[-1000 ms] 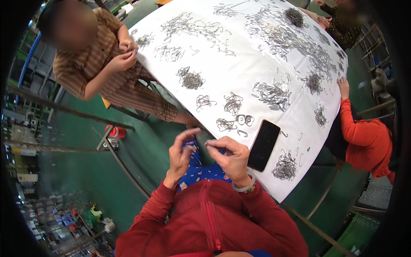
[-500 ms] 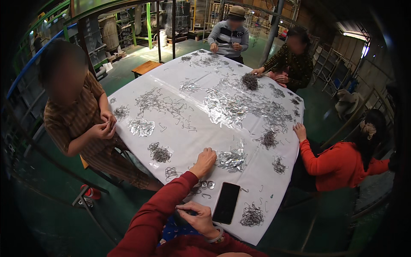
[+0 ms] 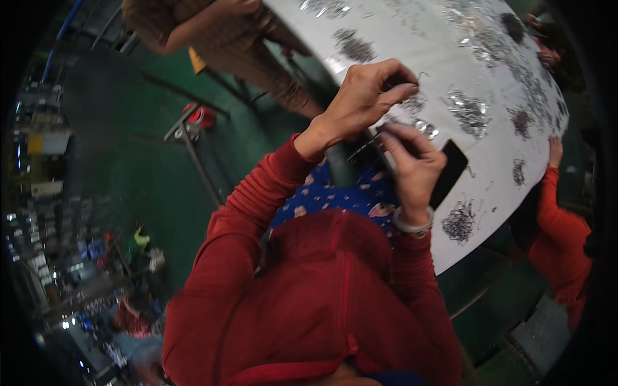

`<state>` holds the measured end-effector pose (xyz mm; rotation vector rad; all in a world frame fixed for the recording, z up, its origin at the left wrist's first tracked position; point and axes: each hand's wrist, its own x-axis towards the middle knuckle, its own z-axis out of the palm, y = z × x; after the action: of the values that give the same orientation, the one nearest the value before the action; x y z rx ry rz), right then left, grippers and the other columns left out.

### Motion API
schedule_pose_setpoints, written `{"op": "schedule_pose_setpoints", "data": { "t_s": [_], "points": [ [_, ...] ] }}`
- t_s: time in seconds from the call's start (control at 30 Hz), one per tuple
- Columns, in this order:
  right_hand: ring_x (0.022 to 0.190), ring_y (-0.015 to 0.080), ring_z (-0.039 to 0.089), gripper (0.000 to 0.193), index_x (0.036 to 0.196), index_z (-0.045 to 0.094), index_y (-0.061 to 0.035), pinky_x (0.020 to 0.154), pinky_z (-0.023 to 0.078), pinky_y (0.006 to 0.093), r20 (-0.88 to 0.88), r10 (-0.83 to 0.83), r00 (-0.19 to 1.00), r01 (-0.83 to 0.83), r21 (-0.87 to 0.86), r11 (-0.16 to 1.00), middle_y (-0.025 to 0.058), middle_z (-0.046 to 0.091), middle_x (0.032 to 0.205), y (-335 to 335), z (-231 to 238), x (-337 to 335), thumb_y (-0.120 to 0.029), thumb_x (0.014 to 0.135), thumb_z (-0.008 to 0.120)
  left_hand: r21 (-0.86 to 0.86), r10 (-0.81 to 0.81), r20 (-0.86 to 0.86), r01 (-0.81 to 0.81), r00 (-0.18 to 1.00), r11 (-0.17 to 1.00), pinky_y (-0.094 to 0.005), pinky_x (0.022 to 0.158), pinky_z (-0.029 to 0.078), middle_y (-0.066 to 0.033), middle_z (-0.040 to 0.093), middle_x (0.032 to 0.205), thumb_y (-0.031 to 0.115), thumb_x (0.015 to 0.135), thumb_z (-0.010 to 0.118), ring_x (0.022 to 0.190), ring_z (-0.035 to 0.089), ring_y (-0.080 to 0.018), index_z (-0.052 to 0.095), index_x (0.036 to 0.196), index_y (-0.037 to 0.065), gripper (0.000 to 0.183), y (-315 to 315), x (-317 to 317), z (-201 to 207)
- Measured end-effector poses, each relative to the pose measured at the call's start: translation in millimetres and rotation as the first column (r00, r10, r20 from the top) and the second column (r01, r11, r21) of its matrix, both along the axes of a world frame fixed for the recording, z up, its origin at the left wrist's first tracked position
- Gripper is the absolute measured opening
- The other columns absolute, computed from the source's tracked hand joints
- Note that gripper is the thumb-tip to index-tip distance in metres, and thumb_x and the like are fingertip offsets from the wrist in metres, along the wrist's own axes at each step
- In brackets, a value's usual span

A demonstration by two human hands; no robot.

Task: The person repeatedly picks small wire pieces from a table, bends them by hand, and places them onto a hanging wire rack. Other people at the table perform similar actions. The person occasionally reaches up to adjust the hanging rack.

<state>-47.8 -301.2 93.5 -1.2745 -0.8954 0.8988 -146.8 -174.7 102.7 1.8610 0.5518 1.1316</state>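
Observation:
My left hand point(image 3: 373, 93) is raised over the table's near edge, fingers curled and thumb against the forefinger; whatever is in the pinch is too small to make out. Just below it, my right hand point(image 3: 415, 164) also pinches thumb and fingers together, with the piece between them blurred. A black phone point(image 3: 452, 168) lies on the white-covered table point(image 3: 496, 186) beside my right hand. Close by are round shiny metal pieces point(image 3: 426, 128) and a heap of flat, shiny metal strips point(image 3: 468, 112). Nearer me sits a tangled pile of thin wire hooks point(image 3: 459, 222).
More dark wire pieces point(image 3: 353, 45) lie toward the far left of the table. A person in brown striped clothes point(image 3: 225, 45) stands at the left, and one in an orange-red top point(image 3: 561, 225) sits at the right. A red container point(image 3: 203, 116) is by a metal stand on the left.
My view has swung down and to the left, so the table now shows at the upper right. My left hand has come back from the shiny strips to beside my right hand.

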Motion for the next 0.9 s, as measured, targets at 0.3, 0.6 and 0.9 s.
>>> {"op": "schedule_pose_setpoints", "data": {
  "t_s": [0.3, 0.6, 0.9],
  "points": [
    [0.076, 0.0162, 0.066, 0.02, 0.104, 0.068, 0.0077, 0.072, 0.055, 0.0264, 0.063, -0.05, 0.997, 0.042, 0.117, 0.992, 0.0132, 0.07, 0.091, 25, 5, -17, 0.005, 0.085, 0.069, 0.261, 0.246, -0.044, -0.227, 0.968, 0.938, -0.0307, 0.073, 0.052, -0.0084, 0.064, 0.096, 0.008, 0.083, 0.072, 0.088, 0.064, -0.0204, 0.065, 0.092, 0.003, 0.013, -43, -64, 11],
    [0.083, 0.0135, 0.067, 0.018, 0.101, 0.072, 0.0028, 0.075, 0.056, 0.0244, 0.138, -0.009, 0.99, -0.033, 0.293, 0.955, 0.0096, 0.072, 0.092, 45, 19, -31, 0.008, 0.083, 0.069, 0.108, 0.396, 0.082, -0.403, 0.915, 0.909, -0.0272, 0.057, 0.054, -0.0083, 0.067, 0.092, 0.007, 0.088, 0.067, 0.081, 0.065, -0.0136, 0.062, 0.097, 0.0, 0.012, -41, -56, 9],
    [0.085, 0.0141, 0.068, 0.028, 0.116, 0.067, 0.0026, 0.073, 0.055, 0.026, 0.32, -0.126, 0.939, -0.042, 0.468, 0.883, 0.0118, 0.072, 0.096, 60, 79, 35, 0.005, 0.088, 0.065, -0.043, 0.343, 0.406, -0.358, 0.847, 0.933, -0.0261, 0.074, 0.052, -0.0102, 0.07, 0.093, 0.002, 0.092, 0.062, 0.084, 0.067, -0.0151, 0.059, 0.097, -0.001, 0.007, -25, -66, 59]
  ]
}}
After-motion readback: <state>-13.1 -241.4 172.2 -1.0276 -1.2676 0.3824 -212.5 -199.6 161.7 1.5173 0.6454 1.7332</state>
